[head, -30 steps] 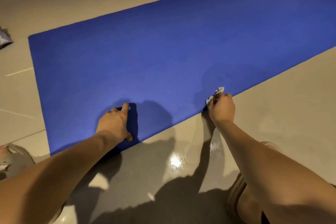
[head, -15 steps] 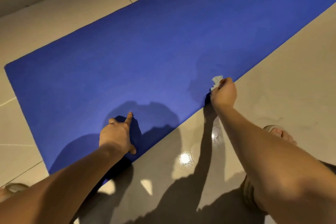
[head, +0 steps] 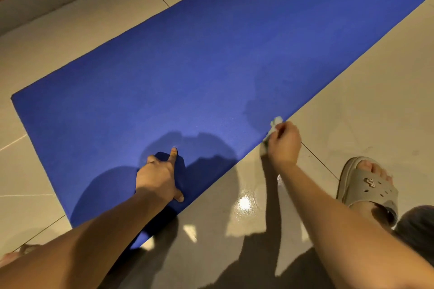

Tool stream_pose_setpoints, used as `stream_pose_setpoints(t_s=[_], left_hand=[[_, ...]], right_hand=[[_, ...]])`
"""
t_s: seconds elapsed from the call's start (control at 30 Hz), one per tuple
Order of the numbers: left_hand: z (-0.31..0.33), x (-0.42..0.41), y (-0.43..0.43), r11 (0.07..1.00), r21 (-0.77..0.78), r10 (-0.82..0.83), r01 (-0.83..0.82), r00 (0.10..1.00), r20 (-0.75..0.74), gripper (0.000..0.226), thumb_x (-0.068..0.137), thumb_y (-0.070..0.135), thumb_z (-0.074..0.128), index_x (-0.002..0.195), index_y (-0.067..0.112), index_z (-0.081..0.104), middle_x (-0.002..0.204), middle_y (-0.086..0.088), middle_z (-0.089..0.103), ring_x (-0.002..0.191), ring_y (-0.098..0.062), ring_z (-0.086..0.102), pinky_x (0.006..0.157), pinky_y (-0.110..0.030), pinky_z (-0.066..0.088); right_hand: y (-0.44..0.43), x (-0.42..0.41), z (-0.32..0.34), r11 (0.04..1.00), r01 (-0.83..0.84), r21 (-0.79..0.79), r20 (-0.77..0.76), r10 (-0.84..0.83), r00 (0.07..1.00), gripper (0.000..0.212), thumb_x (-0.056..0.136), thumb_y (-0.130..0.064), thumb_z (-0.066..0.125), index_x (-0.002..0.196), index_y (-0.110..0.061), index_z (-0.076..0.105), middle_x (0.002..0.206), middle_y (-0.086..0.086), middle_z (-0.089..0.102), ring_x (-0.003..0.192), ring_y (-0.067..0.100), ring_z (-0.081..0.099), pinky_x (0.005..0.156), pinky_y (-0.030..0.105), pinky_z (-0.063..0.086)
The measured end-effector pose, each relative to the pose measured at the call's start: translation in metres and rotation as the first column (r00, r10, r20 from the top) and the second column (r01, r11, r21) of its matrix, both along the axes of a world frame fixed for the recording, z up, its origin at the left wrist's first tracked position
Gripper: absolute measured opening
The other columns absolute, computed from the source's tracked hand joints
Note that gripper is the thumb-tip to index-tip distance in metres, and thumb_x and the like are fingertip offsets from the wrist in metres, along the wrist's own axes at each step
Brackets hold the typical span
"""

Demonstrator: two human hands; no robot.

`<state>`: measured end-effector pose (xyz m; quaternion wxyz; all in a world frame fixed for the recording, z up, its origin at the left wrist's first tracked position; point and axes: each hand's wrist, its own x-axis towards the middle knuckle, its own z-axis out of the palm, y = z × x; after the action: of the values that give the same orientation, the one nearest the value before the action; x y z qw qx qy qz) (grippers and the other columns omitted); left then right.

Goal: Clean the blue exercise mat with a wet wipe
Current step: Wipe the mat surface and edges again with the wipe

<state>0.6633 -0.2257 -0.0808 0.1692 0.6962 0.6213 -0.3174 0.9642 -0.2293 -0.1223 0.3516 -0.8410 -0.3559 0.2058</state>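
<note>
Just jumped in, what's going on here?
A person leans over a blue exercise mat laid on a tiled floor. The right hand grips a crumpled wet wipe at the mat's near edge, beside a darker, seemingly damp patch. The left hand rests on the mat near its end, index finger extended.

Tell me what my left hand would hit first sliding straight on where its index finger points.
Nothing, it seems: the left hand lies on the blue mat, and only bare mat shows ahead to its far edge.

Matt blue foam-like mat point(head: 211, 73) lies on glossy tiled floor point(head: 366, 91); rubbery sandal point(head: 366, 185).
</note>
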Motion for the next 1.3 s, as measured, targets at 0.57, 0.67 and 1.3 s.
stream_pose_setpoints(t_s=[0.57, 0.67, 1.3], left_hand=[[-0.004, 0.001, -0.001, 1.0, -0.003, 0.016, -0.016, 1.0, 0.007, 0.144, 0.062, 0.061, 0.089, 0.162, 0.035, -0.013, 0.129, -0.021, 0.041, 0.061, -0.018, 0.042, 0.046, -0.028, 0.035], [-0.002, 0.001, -0.001, 1.0, -0.005, 0.016, -0.016, 1.0, -0.005, 0.144, 0.063, 0.061, 0.088, 0.161, 0.035, -0.013, 0.131, -0.022, 0.04, 0.06, -0.018, 0.044, 0.045, -0.028, 0.035], [-0.003, 0.001, -0.002, 1.0, 0.011, -0.011, 0.011, 1.0, -0.013, 0.144, 0.063, 0.062, 0.088, 0.162, 0.033, -0.013, 0.132, -0.023, 0.04, 0.059, -0.016, 0.045, 0.044, -0.027, 0.031]], right_hand=[[-0.007, -0.012, -0.011, 0.997, 0.021, -0.077, -0.104, -0.029, 0.994, 0.014, 0.094, -0.009, 0.053, 0.08, -0.01, 0.055, 0.078, -0.003, 0.065, 0.072, 0.007, 0.066, 0.06, 0.016, 0.042], [-0.01, -0.025, -0.014, 0.998, 0.005, -0.07, -0.109, -0.012, 0.994, 0.011, 0.094, -0.016, 0.055, 0.083, -0.014, 0.054, 0.088, 0.003, 0.065, 0.076, 0.017, 0.063, 0.066, 0.022, 0.042], [-0.064, -0.098, -0.027, 0.883, -0.468, 0.02, 0.013, 0.468, 0.884, 0.011, 0.089, -0.009, 0.057, 0.079, -0.012, 0.055, 0.083, 0.002, 0.057, 0.074, 0.023, 0.052, 0.068, 0.042, 0.047]])
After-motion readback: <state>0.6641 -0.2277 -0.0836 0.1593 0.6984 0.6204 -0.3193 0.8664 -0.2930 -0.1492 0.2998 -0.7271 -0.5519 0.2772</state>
